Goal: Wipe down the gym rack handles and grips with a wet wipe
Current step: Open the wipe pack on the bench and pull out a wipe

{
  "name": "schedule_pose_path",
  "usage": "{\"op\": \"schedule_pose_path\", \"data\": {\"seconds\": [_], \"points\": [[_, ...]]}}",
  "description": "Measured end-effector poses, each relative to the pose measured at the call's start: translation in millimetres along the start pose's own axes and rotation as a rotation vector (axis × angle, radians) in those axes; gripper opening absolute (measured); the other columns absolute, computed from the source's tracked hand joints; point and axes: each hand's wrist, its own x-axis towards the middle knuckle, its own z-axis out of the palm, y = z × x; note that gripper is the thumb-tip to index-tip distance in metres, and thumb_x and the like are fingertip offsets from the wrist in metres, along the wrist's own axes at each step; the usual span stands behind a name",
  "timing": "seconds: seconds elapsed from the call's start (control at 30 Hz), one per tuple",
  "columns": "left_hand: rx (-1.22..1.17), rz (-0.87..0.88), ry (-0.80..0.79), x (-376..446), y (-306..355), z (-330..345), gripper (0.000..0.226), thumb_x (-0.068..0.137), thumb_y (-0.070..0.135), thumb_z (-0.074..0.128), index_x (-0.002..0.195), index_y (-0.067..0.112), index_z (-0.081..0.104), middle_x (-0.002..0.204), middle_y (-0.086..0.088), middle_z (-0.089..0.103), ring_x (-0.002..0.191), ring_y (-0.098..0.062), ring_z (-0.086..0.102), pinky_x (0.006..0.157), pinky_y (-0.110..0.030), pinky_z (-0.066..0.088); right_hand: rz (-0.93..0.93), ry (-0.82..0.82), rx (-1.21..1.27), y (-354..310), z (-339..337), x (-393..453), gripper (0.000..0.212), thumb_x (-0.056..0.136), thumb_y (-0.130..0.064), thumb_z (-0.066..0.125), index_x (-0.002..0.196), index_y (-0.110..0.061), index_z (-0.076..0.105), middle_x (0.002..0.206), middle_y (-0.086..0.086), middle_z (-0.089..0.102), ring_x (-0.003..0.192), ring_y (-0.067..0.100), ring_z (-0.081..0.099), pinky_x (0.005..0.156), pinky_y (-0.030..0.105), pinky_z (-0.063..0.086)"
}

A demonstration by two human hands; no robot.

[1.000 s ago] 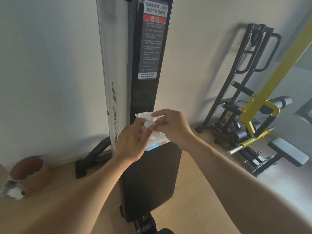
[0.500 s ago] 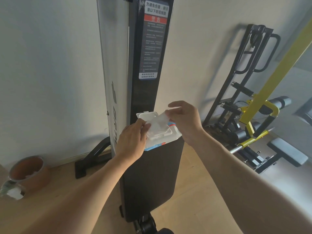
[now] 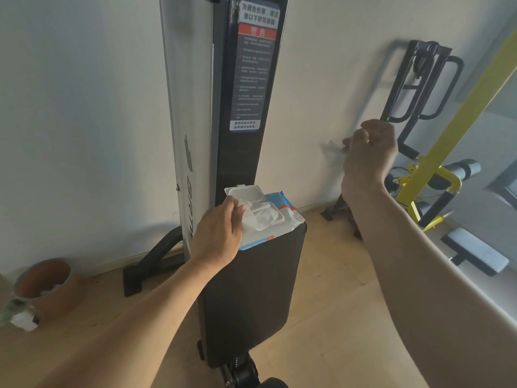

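Note:
A white and blue wet-wipe pack [image 3: 277, 217] lies on top of a black bench pad [image 3: 251, 289], its flip lid [image 3: 246, 193] standing open. My left hand [image 3: 218, 233] rests on the pack's left side, fingers touching the wipe that sticks out of the opening. My right hand [image 3: 369, 152] is raised to the right of the pack, pinching a thin, motion-blurred wet wipe [image 3: 333, 149] in front of the wall. A black rack with curved handles [image 3: 425, 88] leans against the wall behind my right hand.
A tall black machine column with a warning label [image 3: 251, 74] stands behind the pad. A yellow-framed machine [image 3: 436, 175] with padded rollers sits at right. An orange pot [image 3: 47, 287] stands on the wooden floor at left.
My right hand pulled a wipe out of the pack and swung up and to the right with it. My left hand stayed on the pack, holding it down.

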Motion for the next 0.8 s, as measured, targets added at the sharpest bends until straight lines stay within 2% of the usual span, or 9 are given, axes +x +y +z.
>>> {"op": "schedule_pose_path", "data": {"seconds": [0.07,0.1,0.2,0.27,0.33,0.4,0.53,0.67,0.8], "points": [[0.005,0.014,0.007,0,0,0,0.065,0.097,0.062,0.021,0.112,0.011,0.059,0.102,-0.005,0.073,0.085,-0.018,0.072,0.071,-0.032,0.063,-0.08,-0.101,-0.221,9,-2,0,0.022,0.094,0.001,0.045,0.101,-0.012,0.061,0.08,-0.003,0.059,0.055,0.0,0.051,0.053,0.021,0.041],[0.009,0.02,0.01,0,0,0,0.066,0.097,0.063,0.02,0.111,0.011,0.059,0.1,-0.005,0.073,0.084,-0.018,0.072,0.07,-0.031,0.062,-0.109,-0.242,-0.346,13,-2,-6,0.018,0.095,-0.005,0.051,0.101,-0.015,0.065,0.08,-0.005,0.06,0.052,-0.005,0.049,0.051,0.019,0.04],[0.029,0.02,0.018,2,1,-2,0.064,0.096,0.062,0.019,0.105,0.012,0.057,0.093,-0.005,0.073,0.076,-0.019,0.07,0.067,-0.029,0.059,-0.15,-0.907,-0.677,29,-4,-34,0.011,0.085,-0.029,0.076,0.092,-0.036,0.072,0.081,-0.012,0.068,0.062,-0.001,0.057,0.059,0.02,0.047],[0.028,0.04,0.023,2,4,-4,0.07,0.094,0.069,0.01,0.105,0.016,0.053,0.09,-0.005,0.072,0.071,-0.019,0.068,0.066,-0.031,0.059,-0.204,-1.17,-0.89,41,-8,-56,0.024,0.075,-0.048,0.08,0.097,-0.043,0.073,0.083,-0.02,0.065,0.073,0.005,0.059,0.069,0.025,0.049],[0.0,0.064,0.01,1,4,-4,0.065,0.091,0.075,0.007,0.109,0.025,0.044,0.094,-0.005,0.072,0.074,-0.02,0.07,0.066,-0.031,0.059,-0.27,-1.214,-1.026,52,-12,-73,0.034,0.074,-0.061,0.076,0.104,-0.045,0.072,0.093,-0.022,0.065,0.081,0.006,0.058,0.073,0.025,0.051],[-0.06,0.007,-0.011,2,4,-3,0.056,0.092,0.075,0.016,0.12,0.033,0.04,0.112,0.002,0.071,0.09,-0.018,0.071,0.074,-0.029,0.059,-0.388,-1.15,-1.054,57,-13,-79,0.031,0.082,-0.062,0.067,0.106,-0.044,0.072,0.112,-0.02,0.068,0.09,0.003,0.056,0.077,0.019,0.049],[-0.124,-0.157,-0.046,7,1,1,0.071,0.093,0.07,0.033,0.152,0.032,0.019,0.16,0.007,0.036,0.134,-0.018,0.052,0.103,-0.043,0.052,-0.656,-1.032,-1.174,62,-15,-74,0.028,0.097,-0.052,0.051,0.116,-0.044,0.07,0.12,-0.016,0.068,0.107,0.011,0.057,0.083,0.029,0.051],[-0.099,-0.329,-0.134,17,3,1,0.091,0.085,0.081,0.02,0.157,0.026,0.014,0.157,-0.002,0.041,0.135,-0.029,0.052,0.109,-0.048,0.046,-0.781,-1.074,-1.14,69,-23,-80,0.03,0.1,-0.049,0.048,0.125,-0.046,0.064,0.129,-0.018,0.063,0.11,0.009,0.054,0.079,0.025,0.049],[-0.312,-0.559,-0.22,38,8,-8,0.09,0.085,0.069,0.056,0.155,0.02,0.026,0.14,-0.002,0.06,0.128,-0.029,0.058,0.106,-0.047,0.046,-0.768,-1.078,-1.117,68,-23,-83,0.031,0.099,-0.047,0.05,0.128,-0.046,0.062,0.13,-0.017,0.063,0.108,0.011,0.054,0.075,0.022,0.046]]}}
